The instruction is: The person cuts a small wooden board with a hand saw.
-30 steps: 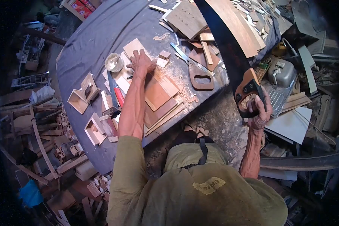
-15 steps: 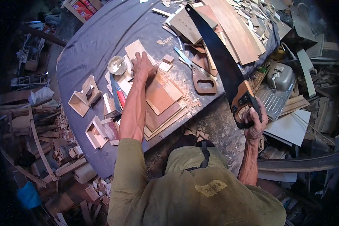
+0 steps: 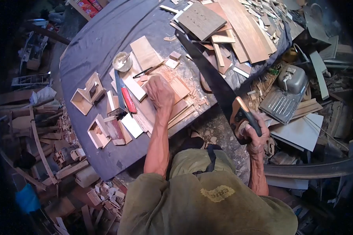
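Observation:
My right hand (image 3: 259, 131) is wrapped round the handle of a large handsaw (image 3: 211, 72), whose dark blade slants up and left above the table's edge. My left hand (image 3: 159, 92) has its fingers curled down over a stack of thin wooden boards (image 3: 180, 87); whatever lies under the fingers is hidden. Just beyond it are a dark pencil-like stick (image 3: 143, 72), a pale board (image 3: 146, 53) and scattered sawdust. To its left lie a red-handled tool (image 3: 127, 100) and a cup of pale paste (image 3: 122, 61). A second saw is mostly hidden behind the blade.
Small wooden boxes (image 3: 99, 131) stand on the cloth-covered table (image 3: 117, 160) at the left. Boards and offcuts (image 3: 202, 21) are heaped at the far right. A metal sink (image 3: 286, 94) and wood scraps lie on the floor to the right, with more scraps at the left.
My left hand has left the pale board and come back toward me, its fingers now curled over the stack. My right hand has lowered the saw and shifted it left.

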`<state>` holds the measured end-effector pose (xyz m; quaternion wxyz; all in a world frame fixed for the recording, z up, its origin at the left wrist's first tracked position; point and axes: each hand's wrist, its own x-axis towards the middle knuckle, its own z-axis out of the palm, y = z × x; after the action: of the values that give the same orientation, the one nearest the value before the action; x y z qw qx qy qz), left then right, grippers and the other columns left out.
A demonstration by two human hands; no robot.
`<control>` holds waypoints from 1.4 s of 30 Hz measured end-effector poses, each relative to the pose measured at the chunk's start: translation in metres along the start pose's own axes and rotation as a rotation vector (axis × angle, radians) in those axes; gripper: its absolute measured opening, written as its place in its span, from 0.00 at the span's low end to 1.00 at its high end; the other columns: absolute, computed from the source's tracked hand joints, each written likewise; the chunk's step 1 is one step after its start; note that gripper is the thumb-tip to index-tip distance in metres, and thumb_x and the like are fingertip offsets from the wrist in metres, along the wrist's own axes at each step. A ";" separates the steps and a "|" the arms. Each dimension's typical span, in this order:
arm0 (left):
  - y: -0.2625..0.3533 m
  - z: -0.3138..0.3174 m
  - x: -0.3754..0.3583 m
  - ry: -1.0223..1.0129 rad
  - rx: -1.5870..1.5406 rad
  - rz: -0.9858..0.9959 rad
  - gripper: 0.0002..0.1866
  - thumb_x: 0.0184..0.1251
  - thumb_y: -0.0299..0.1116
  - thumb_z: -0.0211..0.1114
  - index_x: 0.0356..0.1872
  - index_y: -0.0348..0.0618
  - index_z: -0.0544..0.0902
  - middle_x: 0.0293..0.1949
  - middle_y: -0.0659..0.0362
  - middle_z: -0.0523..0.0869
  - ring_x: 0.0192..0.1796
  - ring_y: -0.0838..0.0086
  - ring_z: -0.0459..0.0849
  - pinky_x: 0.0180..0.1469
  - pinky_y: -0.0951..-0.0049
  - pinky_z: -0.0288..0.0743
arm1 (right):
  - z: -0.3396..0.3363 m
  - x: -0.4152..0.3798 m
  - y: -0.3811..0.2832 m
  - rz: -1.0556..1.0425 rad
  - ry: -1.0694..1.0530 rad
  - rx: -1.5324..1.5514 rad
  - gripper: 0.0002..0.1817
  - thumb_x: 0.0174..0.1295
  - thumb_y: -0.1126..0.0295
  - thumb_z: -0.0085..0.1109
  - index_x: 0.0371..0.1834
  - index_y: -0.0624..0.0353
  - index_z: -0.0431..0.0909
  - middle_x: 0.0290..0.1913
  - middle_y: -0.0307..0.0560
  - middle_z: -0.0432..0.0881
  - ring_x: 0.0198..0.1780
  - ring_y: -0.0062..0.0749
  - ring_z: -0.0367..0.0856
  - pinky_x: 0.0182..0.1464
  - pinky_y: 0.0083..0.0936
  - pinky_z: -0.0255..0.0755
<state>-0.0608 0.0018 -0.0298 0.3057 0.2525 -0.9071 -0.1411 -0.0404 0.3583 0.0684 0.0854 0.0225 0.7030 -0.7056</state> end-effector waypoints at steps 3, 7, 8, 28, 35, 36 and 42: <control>-0.002 0.014 -0.025 0.000 0.057 -0.001 0.14 0.59 0.30 0.61 0.46 0.38 0.78 0.50 0.47 0.77 0.55 0.50 0.74 0.59 0.48 0.66 | -0.005 -0.013 -0.002 0.065 -0.050 -0.011 0.26 0.56 0.69 0.67 0.59 0.65 0.80 0.43 0.37 0.82 0.37 0.18 0.76 0.42 0.17 0.71; 0.013 0.005 -0.031 -0.107 0.112 -0.056 0.15 0.57 0.32 0.63 0.46 0.39 0.78 0.49 0.48 0.77 0.56 0.51 0.73 0.58 0.49 0.65 | -0.011 -0.030 -0.001 -0.010 -0.093 -0.069 0.24 0.56 0.71 0.67 0.59 0.62 0.81 0.40 0.38 0.84 0.38 0.17 0.79 0.42 0.18 0.73; 0.018 0.002 -0.029 -0.135 0.125 -0.072 0.16 0.57 0.32 0.63 0.46 0.40 0.78 0.49 0.48 0.77 0.56 0.51 0.73 0.58 0.50 0.65 | -0.013 -0.035 -0.003 -0.013 -0.101 -0.082 0.24 0.56 0.72 0.67 0.58 0.62 0.82 0.40 0.38 0.84 0.39 0.18 0.79 0.43 0.18 0.73; 0.050 -0.012 -0.059 0.265 0.262 0.171 0.12 0.64 0.38 0.65 0.46 0.47 0.80 0.46 0.55 0.76 0.52 0.57 0.74 0.57 0.45 0.57 | -0.085 -0.059 0.020 -0.063 -0.007 0.020 0.26 0.58 0.73 0.63 0.61 0.71 0.75 0.31 0.37 0.79 0.25 0.15 0.72 0.27 0.15 0.64; 0.070 -0.023 -0.096 0.252 0.204 0.168 0.17 0.60 0.32 0.67 0.51 0.44 0.79 0.43 0.57 0.80 0.49 0.60 0.77 0.60 0.50 0.56 | -0.084 -0.058 0.007 0.030 -0.038 0.074 0.25 0.56 0.73 0.65 0.59 0.67 0.79 0.36 0.39 0.81 0.33 0.18 0.77 0.37 0.18 0.71; 0.068 -0.020 -0.101 0.272 0.192 0.161 0.19 0.59 0.31 0.67 0.53 0.44 0.78 0.44 0.57 0.81 0.49 0.60 0.77 0.60 0.51 0.56 | -0.086 -0.056 0.013 0.016 -0.038 0.059 0.25 0.56 0.73 0.65 0.59 0.67 0.79 0.36 0.39 0.81 0.34 0.18 0.77 0.37 0.18 0.71; 0.066 -0.022 -0.104 0.230 0.210 0.141 0.23 0.60 0.32 0.65 0.58 0.42 0.76 0.46 0.54 0.81 0.52 0.59 0.77 0.59 0.50 0.56 | -0.082 -0.055 0.017 0.006 -0.046 0.053 0.25 0.57 0.72 0.66 0.59 0.67 0.79 0.37 0.39 0.80 0.33 0.19 0.76 0.37 0.18 0.70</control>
<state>-0.0001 0.1111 -0.0359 0.3884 0.2334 -0.8914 0.0060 0.0089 0.4446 0.0587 0.1032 0.0105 0.6820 -0.7239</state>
